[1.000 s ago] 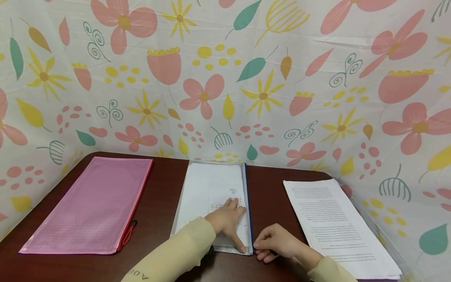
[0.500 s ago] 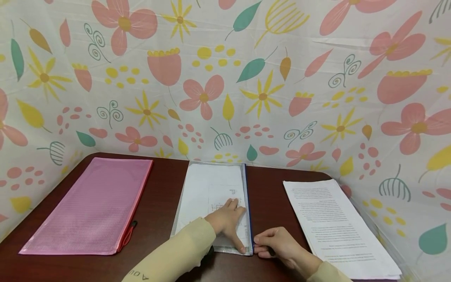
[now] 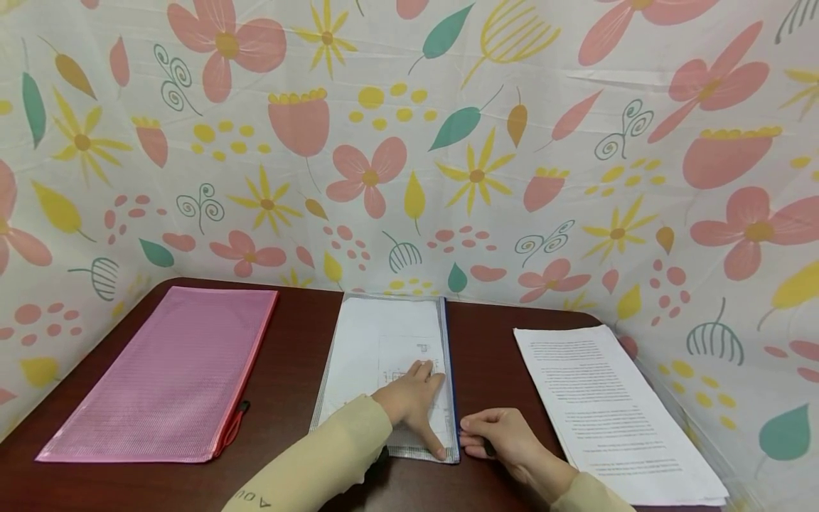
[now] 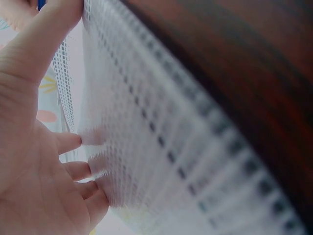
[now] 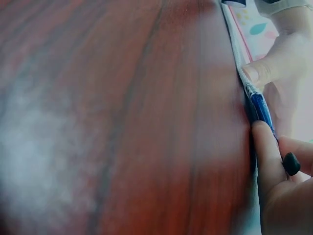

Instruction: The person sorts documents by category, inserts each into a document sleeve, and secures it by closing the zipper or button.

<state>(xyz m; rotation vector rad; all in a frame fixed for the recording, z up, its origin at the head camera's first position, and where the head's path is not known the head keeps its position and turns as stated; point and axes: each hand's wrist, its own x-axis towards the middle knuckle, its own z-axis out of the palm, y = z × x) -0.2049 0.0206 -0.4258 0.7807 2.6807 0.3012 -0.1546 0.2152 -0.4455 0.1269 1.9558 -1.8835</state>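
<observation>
On the dark worktop (image 3: 297,355), between a pink pouch (image 3: 166,370) and printed sheets (image 3: 608,405), we rest our left grip (image 3: 412,400), spread, on a clear pouch (image 3: 365,334), our right grip (image 3: 505,439) pinching its blue edge (image 5: 262,108).

My left hand (image 3: 412,404), right hand (image 3: 505,439): bare. My left sleeve (image 3: 326,451): long, pale yellow-beige, dark letters (image 3: 252,499) printed along it, farther than cuff (image 3: 376,418) from far edge of desk (image 3: 301,341). Right sleeve (image 3: 591,494): same pale shade. Black item (image 3: 380,459) shows under left cuff, mostly hidden.
</observation>
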